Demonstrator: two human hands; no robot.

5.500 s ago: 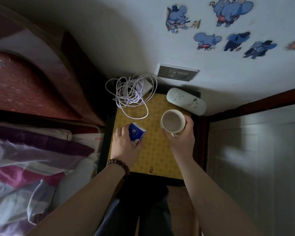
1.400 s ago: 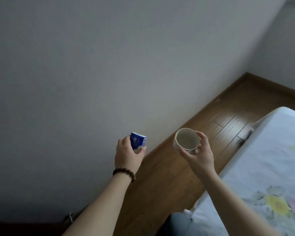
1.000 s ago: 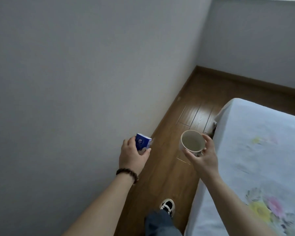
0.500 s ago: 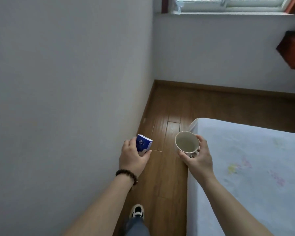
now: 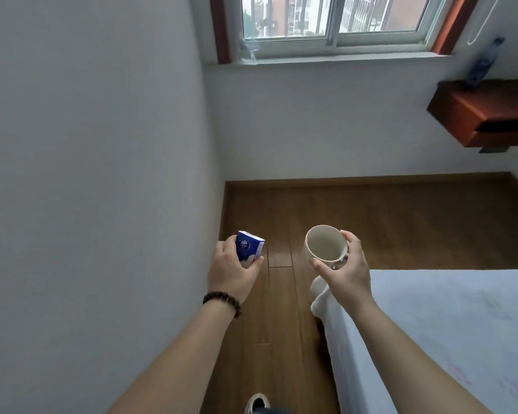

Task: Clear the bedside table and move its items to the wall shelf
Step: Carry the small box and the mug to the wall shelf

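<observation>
Carrying two items toward the shelf [image 5: 488, 115].
My left hand [image 5: 232, 273] grips the box [image 5: 249, 245]; my right hand [image 5: 346, 271] grips the cup [image 5: 325, 243].

A reddish-brown wall shelf [image 5: 476, 115] carries a blue-labelled bottle [image 5: 482, 62]; a white-sheeted bed [image 5: 461, 324] stands on the wooden floor [image 5: 371, 222]

There is a single view, from a wide-angle camera worn on the person's head. It looks forward and down along a strip of wooden floor [image 5: 371, 222] between a white wall [image 5: 87, 174] at left and a bed [image 5: 461, 324] at lower right. It faces the far wall with a window [image 5: 332, 19] at the top edge and a wall shelf [image 5: 485, 118] at upper right. Both forearms reach in close from the bottom edge.
</observation>
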